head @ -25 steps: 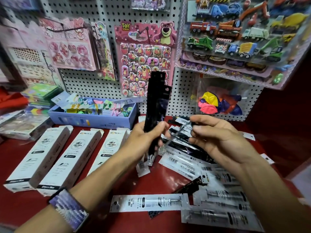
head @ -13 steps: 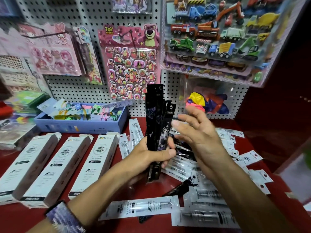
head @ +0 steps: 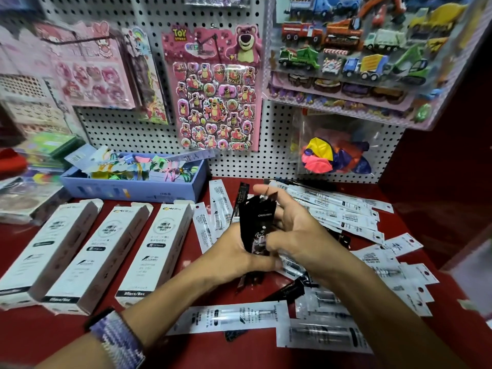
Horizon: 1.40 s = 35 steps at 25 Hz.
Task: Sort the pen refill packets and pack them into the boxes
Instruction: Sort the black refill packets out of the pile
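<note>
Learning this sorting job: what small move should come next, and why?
Probably carry the black packets, held by both the left hand and right hand, toward the nearest white box; its top flaps look open, and white packets lie unsorted.

Three boxes [head: 103,251] lie side by side on the table's [head: 40,339] left. Behind them, a tray [head: 138,186] against the pegboard [head: 127,126]. Both hands meet at centre: left hand [head: 229,257] and right hand [head: 295,235] around a packet bundle [head: 257,225], above the table. Loose packets [head: 343,214] spread right of the hands; more packets [head: 231,316] lie in front. Sticker sheet [head: 213,97] hangs on the pegboard behind.
</note>
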{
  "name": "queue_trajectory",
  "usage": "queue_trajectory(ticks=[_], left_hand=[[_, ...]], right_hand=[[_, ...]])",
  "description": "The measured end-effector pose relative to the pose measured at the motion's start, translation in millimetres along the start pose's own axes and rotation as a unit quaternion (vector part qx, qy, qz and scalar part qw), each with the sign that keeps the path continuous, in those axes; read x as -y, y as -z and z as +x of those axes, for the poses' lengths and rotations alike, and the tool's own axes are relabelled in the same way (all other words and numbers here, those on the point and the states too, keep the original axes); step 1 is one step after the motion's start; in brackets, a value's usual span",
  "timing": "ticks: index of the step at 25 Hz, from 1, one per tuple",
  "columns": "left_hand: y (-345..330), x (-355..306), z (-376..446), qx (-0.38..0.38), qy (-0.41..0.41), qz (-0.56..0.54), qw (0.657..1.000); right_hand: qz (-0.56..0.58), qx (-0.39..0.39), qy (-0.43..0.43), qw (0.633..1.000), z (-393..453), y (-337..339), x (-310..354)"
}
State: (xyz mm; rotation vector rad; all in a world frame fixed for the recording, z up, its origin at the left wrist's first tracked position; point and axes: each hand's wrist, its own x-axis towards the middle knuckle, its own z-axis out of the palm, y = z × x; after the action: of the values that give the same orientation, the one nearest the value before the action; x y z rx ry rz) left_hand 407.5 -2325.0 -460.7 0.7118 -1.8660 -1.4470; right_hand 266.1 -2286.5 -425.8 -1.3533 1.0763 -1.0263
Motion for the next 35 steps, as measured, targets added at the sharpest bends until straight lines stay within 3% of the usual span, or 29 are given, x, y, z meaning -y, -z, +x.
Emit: queue_trajectory(ticks=[3,8,13,15,17,20,26,31,35], left_hand=[[4.3,3.4,1.9,-0.038,0.025,-0.010,0.999],[7.5,18.6,-0.4,0.018,0.049,0.055,0.997],[8.9,9.1,1.6,-0.022,0.058,-0.007,0.998],[9.5,1.1,2.2,-0.032,0.073,-0.057,0.995],[10.4,-6.5,2.8,-0.011,0.107,-0.090,0.990],[11.9,-14.2,-2.8,0.055,0.152,-0.042,0.986],[3.7,-17.0,-8.0,0.049,0.176,-0.121,0.976],[8.7,-21.4,-9.7,0.151,0.234,-0.067,0.958],[10.1,-20.7,-5.3,0.098,0.232,0.064,0.966]], right_hand=[[0.030,0.005,-0.013,0.999,2.5,0.0,-3.0],[-0.004,0.001,-0.025,1.000,4.2,-1.1,-6.2],[0.044,0.010,0.013,0.999,6.7,3.0,-8.2],[0.075,-0.040,0.038,0.996,8.7,4.3,-5.8],[0.133,-0.096,0.068,0.984,9.8,9.2,-1.7],[0.198,-0.098,0.079,0.972,7.5,15.6,3.7],[0.089,-0.041,0.057,0.993,3.6,6.5,5.6],[0.015,-0.010,0.000,1.000,-4.1,7.6,12.3],[0.022,-0.062,0.004,0.998,-0.5,6.1,7.9]])
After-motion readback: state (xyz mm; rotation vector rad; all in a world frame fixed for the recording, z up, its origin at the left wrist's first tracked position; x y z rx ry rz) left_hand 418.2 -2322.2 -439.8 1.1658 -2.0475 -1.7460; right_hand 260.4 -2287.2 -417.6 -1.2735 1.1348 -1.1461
